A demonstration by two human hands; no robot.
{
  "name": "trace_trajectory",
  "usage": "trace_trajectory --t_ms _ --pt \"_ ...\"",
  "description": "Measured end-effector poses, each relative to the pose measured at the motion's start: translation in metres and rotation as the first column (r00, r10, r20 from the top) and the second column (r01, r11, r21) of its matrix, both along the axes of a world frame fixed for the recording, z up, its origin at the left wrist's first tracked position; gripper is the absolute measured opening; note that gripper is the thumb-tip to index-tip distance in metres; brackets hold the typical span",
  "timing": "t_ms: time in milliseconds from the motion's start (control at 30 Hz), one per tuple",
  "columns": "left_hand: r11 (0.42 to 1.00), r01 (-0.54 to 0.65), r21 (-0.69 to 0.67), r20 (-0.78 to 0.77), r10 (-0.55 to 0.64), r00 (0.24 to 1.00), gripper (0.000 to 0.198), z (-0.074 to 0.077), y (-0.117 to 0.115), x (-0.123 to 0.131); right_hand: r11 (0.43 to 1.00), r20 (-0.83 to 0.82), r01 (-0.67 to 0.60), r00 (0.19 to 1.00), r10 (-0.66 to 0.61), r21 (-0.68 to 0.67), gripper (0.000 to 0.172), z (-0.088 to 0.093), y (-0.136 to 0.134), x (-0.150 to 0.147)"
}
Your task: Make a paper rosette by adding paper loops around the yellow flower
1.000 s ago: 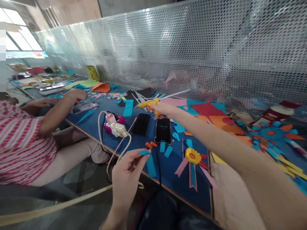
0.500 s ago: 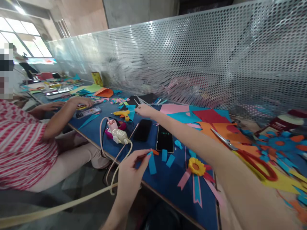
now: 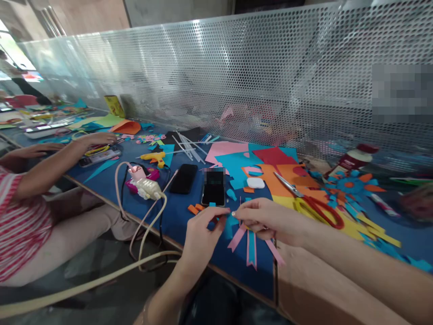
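My left hand [image 3: 204, 230] pinches a small blue paper strip [image 3: 229, 228] between thumb and fingertips, above the table's front part. Close beside it, my right hand [image 3: 260, 216] has its thumb and fingers closed at the strip's upper end. Whatever lies between the right fingertips is too small to make out. Under the right hand lies a paper rosette, its flower mostly hidden, with pink and blue ribbon tails [image 3: 251, 250] showing. Orange paper pieces [image 3: 194, 208] rest left of the strip. Just behind the hands is a phone [image 3: 214, 187].
A second black phone [image 3: 183, 178], a power adapter with cables [image 3: 145, 187] and a yellow glue gun [image 3: 154, 157] lie to the left. Red-handled scissors [image 3: 321, 210] rest on coloured paper at right. A perforated metal panel [image 3: 203, 81] backs the table. A co-worker's arm [image 3: 64, 151] reaches in at left.
My right hand has come back from the glue gun area to my left fingertips. My left hand still pinches the blue paper strip. The view has turned to the right.
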State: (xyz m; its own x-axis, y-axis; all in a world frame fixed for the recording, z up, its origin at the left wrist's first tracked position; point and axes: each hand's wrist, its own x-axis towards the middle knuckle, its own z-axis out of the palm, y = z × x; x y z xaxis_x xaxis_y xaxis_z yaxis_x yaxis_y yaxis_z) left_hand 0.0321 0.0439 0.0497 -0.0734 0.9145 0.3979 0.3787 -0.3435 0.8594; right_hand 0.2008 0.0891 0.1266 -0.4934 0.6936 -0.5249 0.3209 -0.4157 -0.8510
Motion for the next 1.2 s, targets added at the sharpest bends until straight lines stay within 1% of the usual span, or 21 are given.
trace_trajectory --t_ms 67,167,300,467,533,600,667,733,800,867,900,933,1000,1067,1200 --pt "1.000 0.011 0.000 -0.019 -0.011 1.000 0.020 0.000 0.000 0.007 0.999 -0.017 0.022 1.000 -0.023 -0.045 0.031 0.000 -0.003 0.007" --pt "0.997 0.061 -0.056 -0.001 -0.061 0.998 0.020 0.000 0.001 0.013 0.997 -0.070 0.054 0.996 -0.058 -0.052 0.027 -0.004 -0.005 0.017" --pt "0.980 0.160 -0.116 0.106 -0.148 0.983 0.017 -0.004 0.005 0.020 0.995 -0.145 0.099 0.985 -0.097 0.004 0.027 -0.015 -0.004 0.028" --pt "0.967 0.195 -0.166 0.108 -0.179 0.978 0.009 -0.006 0.014 0.026 0.985 -0.174 0.165 0.973 -0.154 0.053 0.028 -0.022 -0.004 0.035" --pt "0.957 0.208 -0.202 0.127 -0.185 0.974 0.008 -0.006 0.018 0.027 0.980 -0.172 0.175 0.973 -0.157 0.092 0.028 -0.022 -0.006 0.037" --pt "0.944 0.235 -0.233 0.155 -0.202 0.967 0.008 -0.005 0.021 0.027 0.971 -0.155 0.176 0.976 -0.151 0.164 0.027 -0.022 -0.007 0.038" --pt "0.933 0.263 -0.245 0.176 -0.224 0.959 0.009 -0.003 0.023 0.027 0.955 -0.101 0.162 0.985 -0.141 0.246 0.027 -0.023 -0.008 0.040" --pt "0.928 0.286 -0.239 0.192 -0.243 0.951 0.010 -0.001 0.024 0.026 0.927 -0.028 0.144 0.989 -0.144 0.345 0.025 -0.027 -0.009 0.041" --pt "0.927 0.300 -0.226 0.214 -0.253 0.944 0.011 0.002 0.024 0.026 0.866 0.005 0.133 0.988 -0.155 0.483 0.022 -0.033 -0.010 0.043" --pt "0.928 0.307 -0.214 0.236 -0.255 0.938 0.012 0.005 0.024 0.027 0.782 -0.033 0.155 0.985 -0.169 0.604 0.019 -0.039 -0.011 0.044" --pt "0.929 0.304 -0.211 0.243 -0.251 0.937 0.012 0.007 0.024 0.027 0.752 -0.064 0.178 0.982 -0.178 0.635 0.019 -0.041 -0.012 0.044" --pt "0.931 0.298 -0.209 0.243 -0.246 0.938 0.012 0.008 0.024 0.027 0.738 -0.092 0.202 0.978 -0.188 0.644 0.019 -0.043 -0.013 0.043" --pt "0.936 0.285 -0.205 0.231 -0.237 0.944 0.011 0.010 0.024 0.028 0.746 -0.129 0.234 0.972 -0.197 0.624 0.019 -0.045 -0.016 0.042" --pt "0.936 0.287 -0.204 0.228 -0.240 0.944 0.009 0.011 0.024 0.029 0.769 -0.136 0.233 0.972 -0.189 0.595 0.020 -0.044 -0.019 0.041" --pt "0.929 0.309 -0.203 0.281 -0.247 0.927 0.010 0.009 0.024 0.030 0.790 -0.147 0.221 0.975 -0.167 0.571 0.022 -0.044 -0.023 0.040"
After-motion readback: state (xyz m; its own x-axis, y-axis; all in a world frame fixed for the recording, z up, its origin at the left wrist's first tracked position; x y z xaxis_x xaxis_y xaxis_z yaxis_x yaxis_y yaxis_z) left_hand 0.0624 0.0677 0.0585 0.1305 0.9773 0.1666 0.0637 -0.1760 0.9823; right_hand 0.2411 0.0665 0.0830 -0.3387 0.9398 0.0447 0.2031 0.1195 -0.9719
